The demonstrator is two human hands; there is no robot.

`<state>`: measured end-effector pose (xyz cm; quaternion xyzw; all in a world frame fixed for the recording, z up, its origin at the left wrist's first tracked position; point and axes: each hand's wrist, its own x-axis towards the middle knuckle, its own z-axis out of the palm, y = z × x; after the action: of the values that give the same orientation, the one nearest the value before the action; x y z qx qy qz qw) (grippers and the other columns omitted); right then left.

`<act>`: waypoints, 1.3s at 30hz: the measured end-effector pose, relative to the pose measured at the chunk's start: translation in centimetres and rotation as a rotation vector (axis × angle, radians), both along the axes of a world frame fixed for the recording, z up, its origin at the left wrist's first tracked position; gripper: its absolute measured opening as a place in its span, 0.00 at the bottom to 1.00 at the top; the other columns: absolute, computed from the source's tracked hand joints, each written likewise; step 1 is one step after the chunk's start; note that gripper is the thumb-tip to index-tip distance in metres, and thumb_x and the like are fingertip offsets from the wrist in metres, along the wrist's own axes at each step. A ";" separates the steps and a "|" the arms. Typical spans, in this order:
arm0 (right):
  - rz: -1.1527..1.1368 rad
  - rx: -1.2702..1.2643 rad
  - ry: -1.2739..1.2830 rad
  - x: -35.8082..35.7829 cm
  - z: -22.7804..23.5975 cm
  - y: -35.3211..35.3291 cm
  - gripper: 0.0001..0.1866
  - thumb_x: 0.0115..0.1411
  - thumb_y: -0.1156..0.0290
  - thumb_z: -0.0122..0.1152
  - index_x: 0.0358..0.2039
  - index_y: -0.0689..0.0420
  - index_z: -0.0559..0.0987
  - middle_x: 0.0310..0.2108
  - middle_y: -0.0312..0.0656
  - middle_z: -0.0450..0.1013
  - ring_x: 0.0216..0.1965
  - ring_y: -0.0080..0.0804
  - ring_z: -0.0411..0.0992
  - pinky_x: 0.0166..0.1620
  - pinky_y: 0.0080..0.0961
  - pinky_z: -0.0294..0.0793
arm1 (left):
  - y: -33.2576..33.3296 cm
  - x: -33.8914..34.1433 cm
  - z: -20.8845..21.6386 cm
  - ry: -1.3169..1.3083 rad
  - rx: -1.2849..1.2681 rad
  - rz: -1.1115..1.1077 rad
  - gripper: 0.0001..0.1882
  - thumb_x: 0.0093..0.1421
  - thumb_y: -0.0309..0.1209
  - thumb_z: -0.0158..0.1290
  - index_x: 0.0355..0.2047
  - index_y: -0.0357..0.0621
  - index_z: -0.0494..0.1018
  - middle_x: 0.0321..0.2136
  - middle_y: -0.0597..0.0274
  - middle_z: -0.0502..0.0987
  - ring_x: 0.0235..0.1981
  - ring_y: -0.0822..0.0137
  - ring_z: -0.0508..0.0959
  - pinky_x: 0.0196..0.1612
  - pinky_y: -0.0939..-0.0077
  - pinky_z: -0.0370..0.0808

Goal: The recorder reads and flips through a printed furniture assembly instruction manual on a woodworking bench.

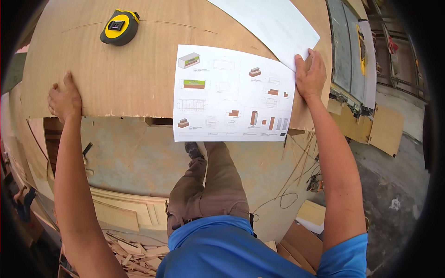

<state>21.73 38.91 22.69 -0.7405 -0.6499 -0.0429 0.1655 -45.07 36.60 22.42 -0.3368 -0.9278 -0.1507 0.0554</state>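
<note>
A sheet of plywood (153, 78) lies in front of me as a work surface. My left hand (66, 99) rests on its near left part, thumb stretched forward and fingers loosely bent, with nothing in it. On the right, my right hand (310, 76) lies against the side edge of a printed drawing sheet (218, 102), thumb and fingers apart. The sheet shows small coloured furniture drawings, and its lower edge hangs over the board's near edge. A second white sheet (278, 28) lies beyond it, its corner beside my right fingertips.
A black and yellow tape measure (119, 28) sits at the far left of the plywood. A table saw (354, 60) stands to the right. Below are wood offcuts (134, 259), panels (125, 211), cables (287, 199) and a hammer-like tool (87, 150). Another person (25, 204) is at far left.
</note>
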 end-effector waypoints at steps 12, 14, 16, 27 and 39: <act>-0.002 -0.009 0.008 0.2 0.0 0.0 0.35 0.65 0.42 0.58 0.63 0.54 0.73 0.68 0.53 0.64 0.70 0.51 0.60 0.72 0.45 0.54 | 0.0 0.9 0.4 -0.024 0.014 0.029 0.49 0.57 0.71 0.52 0.68 0.49 0.65 0.71 0.51 0.60 0.74 0.47 0.53 0.71 0.42 0.57; 0.000 -0.015 0.024 0.1 0.1 0.0 0.35 0.65 0.42 0.58 0.64 0.54 0.73 0.68 0.54 0.65 0.70 0.51 0.60 0.72 0.45 0.54 | -0.1 1.0 0.6 -0.025 0.011 0.036 0.49 0.57 0.71 0.52 0.68 0.50 0.65 0.71 0.52 0.60 0.74 0.47 0.53 0.70 0.41 0.58; 0.007 -0.012 0.018 0.3 0.2 0.1 0.35 0.65 0.43 0.58 0.63 0.54 0.73 0.68 0.54 0.65 0.70 0.51 0.60 0.72 0.45 0.54 | 0.0 1.1 0.7 -0.038 0.010 0.046 0.48 0.57 0.71 0.52 0.68 0.50 0.65 0.71 0.53 0.60 0.73 0.48 0.53 0.69 0.40 0.59; 0.013 -0.012 0.018 0.2 0.2 0.0 0.34 0.65 0.43 0.59 0.63 0.54 0.73 0.67 0.53 0.66 0.69 0.51 0.61 0.71 0.45 0.55 | -0.2 1.3 0.5 -0.016 0.037 0.032 0.47 0.58 0.71 0.52 0.66 0.50 0.66 0.70 0.55 0.61 0.73 0.49 0.54 0.70 0.42 0.59; 0.003 -0.001 -0.012 0.1 0.0 -0.1 0.34 0.65 0.43 0.58 0.64 0.53 0.73 0.67 0.52 0.65 0.70 0.51 0.61 0.72 0.45 0.54 | -0.2 1.6 0.7 -0.017 0.026 0.045 0.47 0.58 0.71 0.52 0.67 0.51 0.65 0.70 0.56 0.60 0.73 0.49 0.54 0.70 0.41 0.58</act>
<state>21.85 38.82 22.74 -0.7393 -0.6521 -0.0470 0.1613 -43.52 36.42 23.08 -0.3139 -0.9335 -0.1645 0.0553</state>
